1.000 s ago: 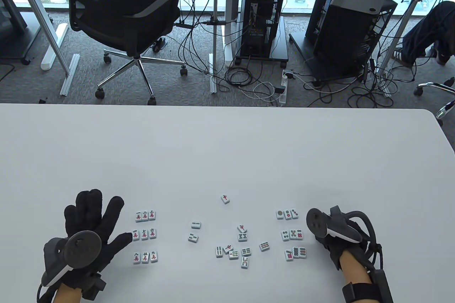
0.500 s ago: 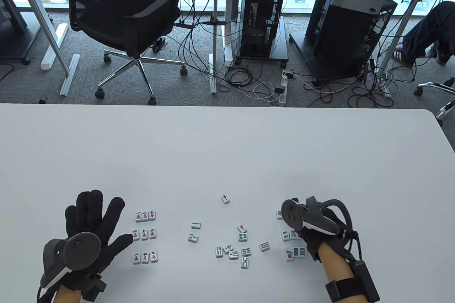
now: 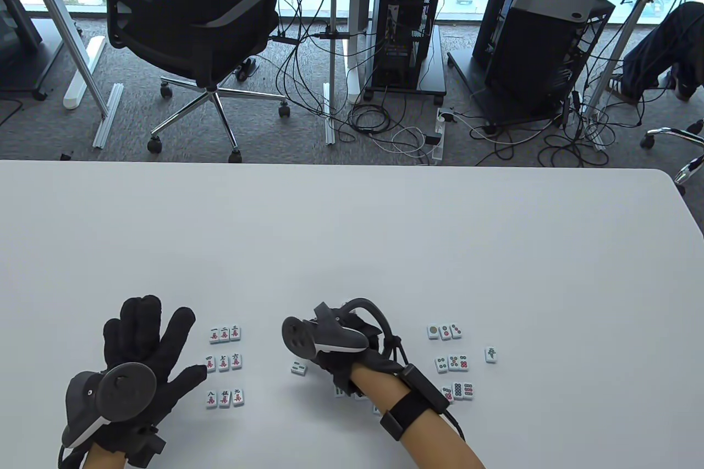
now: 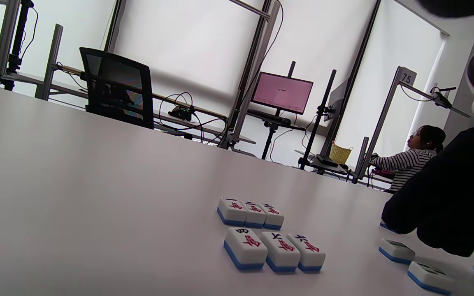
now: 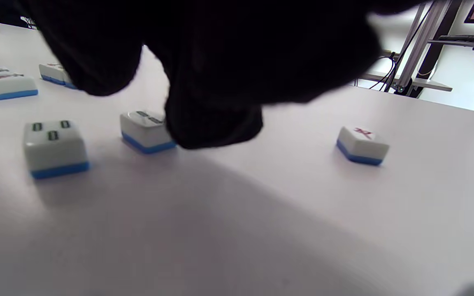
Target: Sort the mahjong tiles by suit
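Nine character tiles (image 3: 224, 363) lie in a three-by-three block; the left wrist view shows two of its rows (image 4: 274, 246). My left hand (image 3: 148, 342) lies flat and open beside them, thumb tip near the middle row. The dot tiles (image 3: 452, 363) form a block at the right, with a green-marked tile (image 3: 491, 354) beside it. My right hand (image 3: 330, 353) hovers over the loose middle tiles and hides most of them. In the right wrist view one fingertip (image 5: 212, 123) touches the side of a two-bamboo tile (image 5: 146, 129). A three-bamboo tile (image 5: 54, 148) and a red-marked tile (image 5: 362, 144) lie apart.
The three-bamboo tile (image 3: 298, 367) shows just left of my right wrist. The white table (image 3: 352, 238) stretches bare beyond the tiles. Past its far edge stand an office chair (image 3: 187, 29), computer towers and cables. A person sits at a far desk (image 4: 410, 160).
My right hand has swung left from beside the dot tiles to the loose middle tiles. A green-marked tile now shows right of the dot block. The left hand has barely moved.
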Demonstrator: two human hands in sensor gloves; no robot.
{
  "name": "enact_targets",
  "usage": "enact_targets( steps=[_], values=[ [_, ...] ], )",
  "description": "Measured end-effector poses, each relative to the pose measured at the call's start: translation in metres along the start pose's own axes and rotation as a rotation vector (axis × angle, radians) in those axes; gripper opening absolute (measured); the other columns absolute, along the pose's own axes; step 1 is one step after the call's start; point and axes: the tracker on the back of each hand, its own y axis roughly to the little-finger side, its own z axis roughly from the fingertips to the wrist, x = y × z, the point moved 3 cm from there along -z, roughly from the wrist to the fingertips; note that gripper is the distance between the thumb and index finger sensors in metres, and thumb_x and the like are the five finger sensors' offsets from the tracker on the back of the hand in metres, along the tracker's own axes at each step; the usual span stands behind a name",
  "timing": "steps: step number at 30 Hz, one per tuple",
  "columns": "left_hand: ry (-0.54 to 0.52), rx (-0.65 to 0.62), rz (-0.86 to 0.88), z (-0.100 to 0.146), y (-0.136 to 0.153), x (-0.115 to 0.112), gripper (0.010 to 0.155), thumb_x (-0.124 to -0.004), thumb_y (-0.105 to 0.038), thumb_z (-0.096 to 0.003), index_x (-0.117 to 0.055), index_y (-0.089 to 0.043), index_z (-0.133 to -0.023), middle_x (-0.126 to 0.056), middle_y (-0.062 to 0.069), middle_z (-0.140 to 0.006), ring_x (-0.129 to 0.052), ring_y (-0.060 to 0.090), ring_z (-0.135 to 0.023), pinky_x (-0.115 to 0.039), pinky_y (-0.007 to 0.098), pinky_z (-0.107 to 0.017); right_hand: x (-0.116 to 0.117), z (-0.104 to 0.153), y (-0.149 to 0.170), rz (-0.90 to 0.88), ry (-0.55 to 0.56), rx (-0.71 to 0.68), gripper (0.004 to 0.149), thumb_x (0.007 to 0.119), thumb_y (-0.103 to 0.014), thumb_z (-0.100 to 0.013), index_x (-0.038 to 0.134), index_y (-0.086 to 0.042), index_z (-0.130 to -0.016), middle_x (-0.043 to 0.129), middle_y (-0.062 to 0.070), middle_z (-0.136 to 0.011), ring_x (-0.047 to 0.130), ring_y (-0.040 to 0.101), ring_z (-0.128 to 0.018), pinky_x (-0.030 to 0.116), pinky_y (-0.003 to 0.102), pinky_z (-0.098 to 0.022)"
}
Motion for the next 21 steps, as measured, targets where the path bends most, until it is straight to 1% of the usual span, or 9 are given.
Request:
enact_targets(
  steps=[4, 6, 9, 10, 12, 16, 17, 19, 21],
  values=[
    [-0.005, 0.0, 0.015, 0.0, 0.001, 0.001, 0.085, -0.061, -0.076, -0.0387, -0.017, -0.051, -0.106, 0.017, -0.016, -0.108, 0.018, 0.015, -0.107, 0.001, 0.054, -0.077, 0.01, -0.017, -0.007, 0.047, -0.029, 0.03, 0.048, 0.079, -0.046, -0.041, 0.091, -0.009, -0.07, 0.1, 0.005, -0.037, 0.091, 0.018, -0.009, 0.08, 0.028, -0.005],
    [-0.007, -0.001, 0.02, 0.0, 0.001, 0.002, 0.085, -0.061, -0.076, -0.0387, -0.017, -0.051, -0.106, 0.017, -0.016, -0.108, 0.018, 0.015, -0.107, 0.001, 0.054, -0.076, 0.011, -0.02, -0.006, 0.054, -0.017, 0.052, 0.048, 0.077, -0.047, -0.042, 0.092, -0.007, -0.065, 0.1, 0.004, -0.034, 0.091, 0.017, -0.007, 0.08, 0.028, -0.003],
    [-0.012, -0.005, 0.027, 0.0, 0.001, 0.002, 0.085, -0.061, -0.076, -0.0388, -0.017, -0.051, -0.107, 0.017, -0.016, -0.108, 0.018, 0.015, -0.107, 0.001, 0.054, -0.076, 0.011, -0.021, -0.002, 0.036, -0.05, 0.071, 0.048, 0.077, -0.047, -0.043, 0.092, -0.006, -0.063, 0.1, 0.005, -0.032, 0.09, 0.017, -0.006, 0.08, 0.028, -0.002],
    [-0.013, -0.006, 0.029, 0.0, 0.001, 0.002, 0.085, -0.061, -0.076, -0.0388, -0.017, -0.051, -0.107, 0.017, -0.016, -0.108, 0.018, 0.015, -0.107, 0.001, 0.054, -0.077, 0.01, -0.021, 0.0, 0.037, -0.058, 0.071, 0.048, 0.077, -0.047, -0.043, 0.092, -0.006, -0.065, 0.1, 0.005, -0.034, 0.091, 0.018, -0.007, 0.08, 0.028, -0.003],
    [-0.013, -0.007, 0.031, 0.0, 0.001, 0.002, 0.085, -0.061, -0.076, -0.0389, -0.017, -0.051, -0.107, 0.017, -0.016, -0.108, 0.018, 0.015, -0.107, 0.001, 0.054, -0.077, 0.006, -0.018, 0.003, 0.036, -0.038, 0.071, 0.049, 0.077, -0.046, -0.043, 0.09, -0.008, -0.072, 0.1, 0.006, -0.038, 0.092, 0.018, -0.01, 0.081, 0.029, -0.006],
    [-0.01, -0.008, 0.033, 0.0, 0.0, 0.002, 0.085, -0.061, -0.076, -0.039, -0.017, -0.051, -0.107, 0.017, -0.016, -0.108, 0.017, 0.015, -0.107, 0.001, 0.054, -0.077, -0.002, -0.012, 0.005, 0.036, -0.036, 0.018, 0.053, 0.082, -0.04, -0.041, 0.081, -0.011, -0.086, 0.1, 0.006, -0.048, 0.094, 0.02, -0.018, 0.083, 0.029, -0.012],
    [-0.008, -0.008, 0.031, 0.0, 0.0, 0.002, 0.085, -0.061, -0.076, -0.0388, -0.017, -0.051, -0.107, 0.017, -0.016, -0.108, 0.017, 0.015, -0.107, 0.001, 0.054, -0.077, -0.002, -0.01, 0.003, 0.051, -0.06, -0.021, 0.055, 0.083, -0.038, -0.041, 0.078, -0.013, -0.089, 0.099, 0.006, -0.051, 0.094, 0.02, -0.021, 0.083, 0.03, -0.014],
    [-0.005, -0.008, 0.029, 0.0, 0.0, 0.002, 0.085, -0.061, -0.076, -0.0388, -0.017, -0.051, -0.107, 0.017, -0.016, -0.108, 0.017, 0.015, -0.107, 0.001, 0.055, -0.077, 0.001, -0.008, -0.001, 0.109, -0.09, -0.051, 0.06, 0.085, -0.037, -0.04, 0.071, -0.017, -0.095, 0.098, 0.005, -0.055, 0.094, 0.019, -0.024, 0.084, 0.029, -0.016],
    [-0.001, -0.007, 0.027, 0.0, 0.0, 0.002, 0.085, -0.061, -0.076, -0.0389, -0.017, -0.051, -0.107, 0.017, -0.016, -0.108, 0.017, 0.015, -0.107, 0.001, 0.054, -0.077, 0.004, -0.007, -0.006, 0.166, -0.088, -0.084, 0.065, 0.086, -0.036, -0.039, 0.065, -0.02, -0.098, 0.098, 0.004, -0.057, 0.094, 0.018, -0.025, 0.084, 0.028, -0.017]
  ],
)
